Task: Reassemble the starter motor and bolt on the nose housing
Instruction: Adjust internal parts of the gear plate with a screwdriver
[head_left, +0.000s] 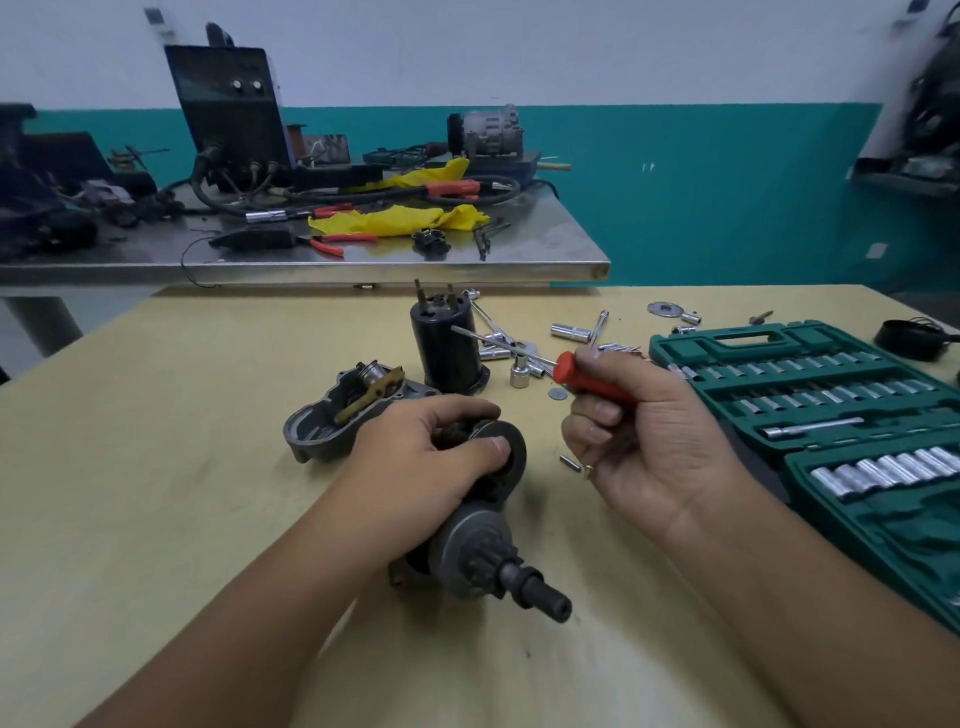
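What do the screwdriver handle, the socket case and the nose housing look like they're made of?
Screwdriver handle: likely plastic, smooth glossy orange-red. Socket case: likely moulded plastic, matte green with formed recesses. Nose housing: looks like cast metal, perhaps aluminium, dull grey and rough.

View: I have just one, the head camera, so no second view overlaps it.
Position: I look from above and behind both forearms, close over the yellow table (156, 467).
Facing: forward and down, the lens wide, edges bending.
Near field: left hand (415, 457) and right hand (644, 447) sit mid-frame, close below me.
Far field: beyond the hands, a steel bench (467, 260) and the teal wall (727, 197).
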